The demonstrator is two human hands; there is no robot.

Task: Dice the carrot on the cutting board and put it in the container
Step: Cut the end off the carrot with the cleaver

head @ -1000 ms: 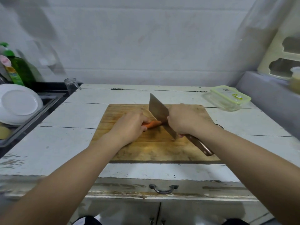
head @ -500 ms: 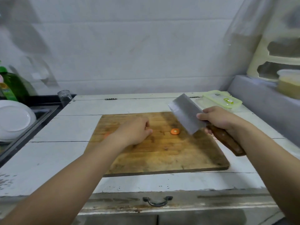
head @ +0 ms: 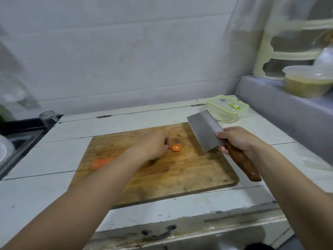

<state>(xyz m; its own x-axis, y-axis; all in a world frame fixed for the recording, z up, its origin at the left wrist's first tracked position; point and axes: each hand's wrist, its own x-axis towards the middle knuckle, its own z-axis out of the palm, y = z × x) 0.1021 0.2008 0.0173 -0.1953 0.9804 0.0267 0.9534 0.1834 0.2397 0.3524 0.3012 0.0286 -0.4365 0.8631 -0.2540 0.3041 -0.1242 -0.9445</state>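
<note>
Carrot slice [head: 176,147] lies on the cutting board [head: 180,170], just beside the left hand's [head: 153,144] curled fingertips. The right hand [head: 237,140] holds the cleaver [head: 204,129] up, apart from it.

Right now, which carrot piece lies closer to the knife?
The small round slice, just right of the left hand. The long carrot lies farther from the knife, left of that arm.

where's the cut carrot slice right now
In the head view, the carrot slice lies flat near the middle of the cutting board, just right of the left hand and left of the raised cleaver.
</note>
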